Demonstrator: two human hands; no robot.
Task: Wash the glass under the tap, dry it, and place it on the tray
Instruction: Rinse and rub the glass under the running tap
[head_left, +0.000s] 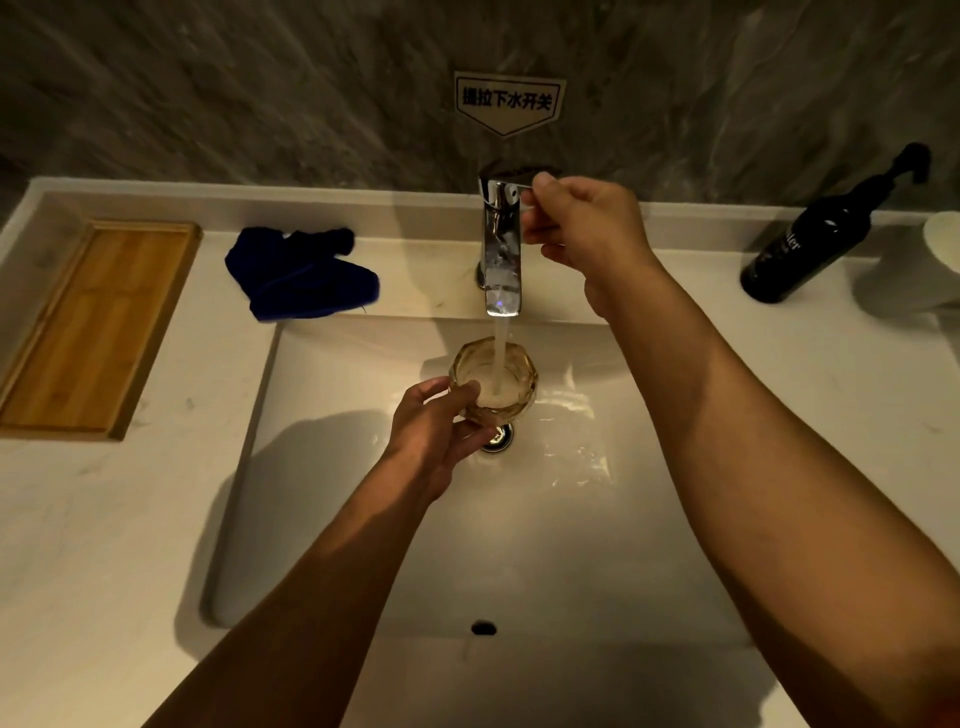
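Left hand (434, 434) holds glass (493, 376) under tap (501, 249) — water running

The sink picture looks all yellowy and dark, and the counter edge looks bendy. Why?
In the head view the light is dim and warm, so the white sink and counter look yellowish; both arms throw soft dark shadows into the basin; the wet patch beside the glass glints with glare, as does the chrome tap; the wide-angle lens curves the counter's back edge and skews the tray.
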